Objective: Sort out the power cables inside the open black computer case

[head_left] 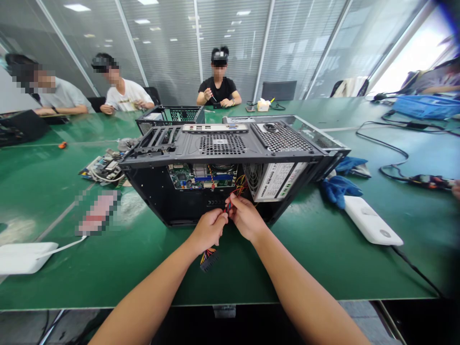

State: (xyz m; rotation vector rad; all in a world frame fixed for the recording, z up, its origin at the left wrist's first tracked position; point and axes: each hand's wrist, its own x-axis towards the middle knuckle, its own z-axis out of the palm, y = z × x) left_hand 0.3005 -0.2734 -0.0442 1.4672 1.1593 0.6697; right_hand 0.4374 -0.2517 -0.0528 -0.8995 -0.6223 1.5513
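Observation:
A black computer case [179, 158] lies in front of me with its side open toward me. Inside it show a green motherboard [183, 176] and, at the right, a power supply [276, 181] with a white label. My left hand [211, 227] is closed round a bundle of coloured power cables [228, 206]; a black multi-pin connector [209, 260] hangs below that hand. Just beside it, my right hand [246, 216] pinches the same bundle higher up, near the power supply. The cables run up from my fingers into the case.
Another open case [168, 115] stands behind. Loose electronic parts [108, 165] lie left, with a pink phone [98, 213] and a white power bank [27, 256] nearer. Right are a blue glove [339, 190], a white device [372, 220] and black cables [395, 148]. Several people sit across the table.

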